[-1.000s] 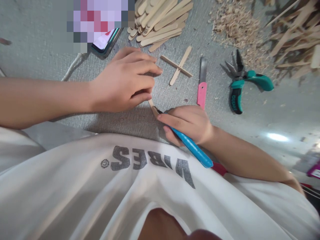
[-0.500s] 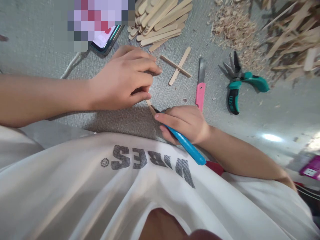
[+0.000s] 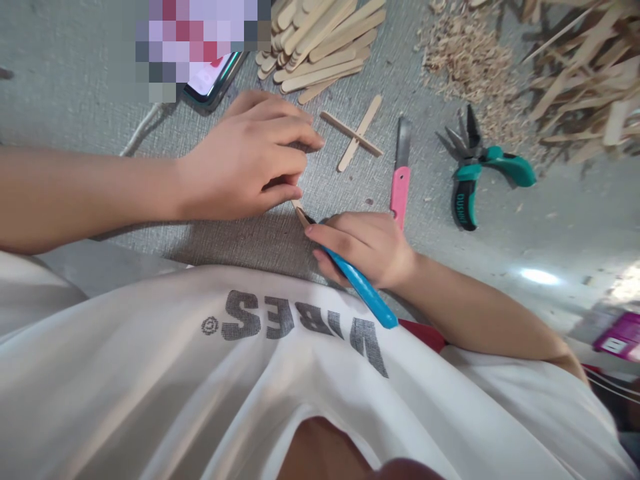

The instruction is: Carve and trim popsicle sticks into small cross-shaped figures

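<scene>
My left hand (image 3: 255, 157) is closed on a wooden craft stick (image 3: 299, 211), and only a short length of it shows below my fingertips. In my right hand (image 3: 367, 247) is a knife with a blue handle (image 3: 367, 290). Its dark blade lies against the stick and is mostly hidden by my fingers. My right thumb or finger presses close to the stick's near end. Just beyond my hands, two craft sticks joined in a cross (image 3: 356, 139) lie on the grey surface.
A pink-handled knife (image 3: 400, 190) and green-and-black pliers (image 3: 469, 173) lie to the right. Craft sticks (image 3: 330, 43) are heaped at the back, with shavings (image 3: 467, 53) and split wood strips (image 3: 590, 80) further right. A phone (image 3: 210, 87) with a white cable (image 3: 140, 130) is behind my left hand.
My right hand has moved slightly left with the blue-handled knife, towards my left hand. My left hand has stayed in place.
</scene>
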### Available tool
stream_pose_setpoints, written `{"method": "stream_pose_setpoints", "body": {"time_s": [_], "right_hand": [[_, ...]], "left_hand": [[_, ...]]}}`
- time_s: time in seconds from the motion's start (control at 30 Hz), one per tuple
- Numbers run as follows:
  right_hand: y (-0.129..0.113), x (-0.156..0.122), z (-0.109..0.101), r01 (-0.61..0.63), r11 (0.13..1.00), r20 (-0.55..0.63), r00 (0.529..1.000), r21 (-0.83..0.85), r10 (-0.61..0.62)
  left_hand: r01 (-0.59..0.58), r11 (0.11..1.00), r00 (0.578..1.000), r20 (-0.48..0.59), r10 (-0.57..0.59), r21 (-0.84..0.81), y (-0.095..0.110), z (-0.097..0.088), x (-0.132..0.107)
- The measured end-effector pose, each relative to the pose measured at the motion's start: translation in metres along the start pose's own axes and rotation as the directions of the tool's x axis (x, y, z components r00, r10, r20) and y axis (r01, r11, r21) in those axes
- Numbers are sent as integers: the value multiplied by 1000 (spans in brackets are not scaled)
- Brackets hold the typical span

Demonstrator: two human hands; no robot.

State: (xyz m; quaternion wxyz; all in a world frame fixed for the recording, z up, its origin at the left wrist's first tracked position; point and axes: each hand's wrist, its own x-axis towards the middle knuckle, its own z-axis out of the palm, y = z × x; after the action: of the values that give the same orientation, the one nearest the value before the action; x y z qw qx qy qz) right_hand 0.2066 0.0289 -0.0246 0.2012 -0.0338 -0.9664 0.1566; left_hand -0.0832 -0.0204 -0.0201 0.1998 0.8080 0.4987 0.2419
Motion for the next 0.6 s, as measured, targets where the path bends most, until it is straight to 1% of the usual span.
{"method": "stream_pose_setpoints", "body": {"time_s": [0.2,0.37,0.5,0.6], "right_hand": [[-1,2,-3,19,998,77,997,-64,-14],[-1,3,-5,48,998,63,997,-36,-46],[0,3,-6,20,998,110,994,-56,-14],[0,2,-6,14,999,104,995,-42,-10]], "left_hand": [[3,999,1000,22,-4,43,3,0,1],[14,1000,1000,13,-14,3,4,-1,2],[32,999,999,28,-32,7,4,-1,2],[41,999,998,40,-42,23,3,0,1]]}}
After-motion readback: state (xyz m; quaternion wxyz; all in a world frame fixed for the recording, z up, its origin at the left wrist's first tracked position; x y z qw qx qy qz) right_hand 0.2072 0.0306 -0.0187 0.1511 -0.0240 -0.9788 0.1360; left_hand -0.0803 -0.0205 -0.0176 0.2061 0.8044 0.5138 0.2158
